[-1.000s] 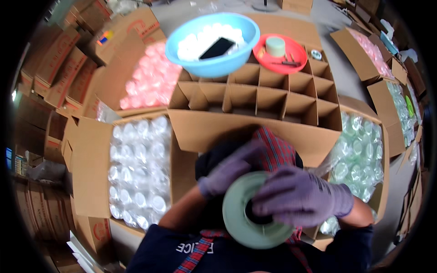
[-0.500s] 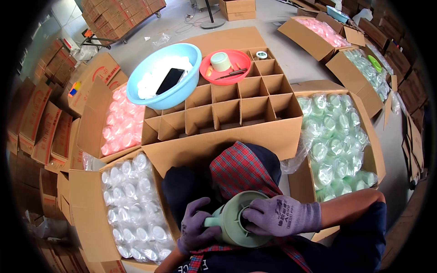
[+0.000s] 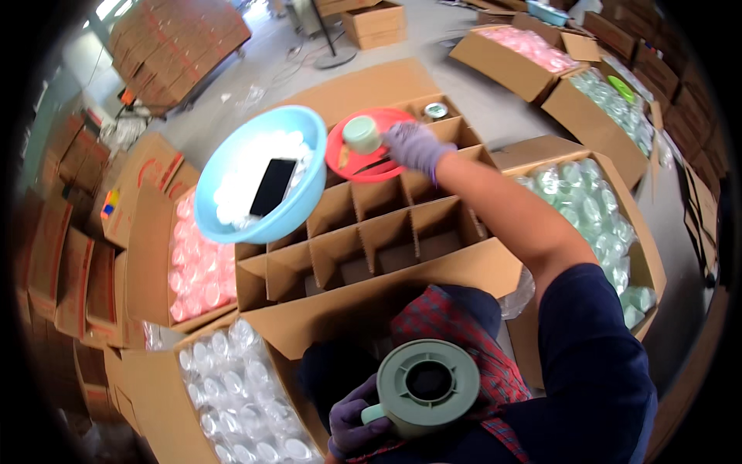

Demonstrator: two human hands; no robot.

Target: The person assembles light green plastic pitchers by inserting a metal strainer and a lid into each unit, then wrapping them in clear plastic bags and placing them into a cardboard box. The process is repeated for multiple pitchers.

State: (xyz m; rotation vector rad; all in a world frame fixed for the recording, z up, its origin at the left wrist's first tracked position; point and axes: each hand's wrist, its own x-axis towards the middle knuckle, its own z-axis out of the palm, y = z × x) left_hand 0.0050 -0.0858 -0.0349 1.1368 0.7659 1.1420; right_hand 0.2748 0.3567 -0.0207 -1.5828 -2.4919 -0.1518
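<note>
My left hand [image 3: 357,421] is wrapped round the handle side of a green plastic jug [image 3: 456,371]. The jug's ribbed round end faces up, with a dark round opening in the middle. Stretched far forward, my right hand [image 3: 417,147] reaches over the right side of a red plastic tray [image 3: 363,176]. Its fingers are bent together there; whatever they pinch is hidden and slightly blurred. In the tray stand a pale green cup [image 3: 362,134] and some thin dark tools [image 3: 376,165]. Both hands wear purple gloves.
A divided cardboard box [image 3: 340,301] stands before me, bearing the tray, a light blue basin [image 3: 313,185] with a black phone [image 3: 273,187], and a small round can [image 3: 436,111]. Around it are boxes of bagged clear [image 3: 239,387], pink [image 3: 202,271] and green [image 3: 576,193] wares.
My right hand has left the jug's opening and moved forward to the red tray. My left hand still holds the jug, now upright with the opening in plain sight. The view has shifted slightly.
</note>
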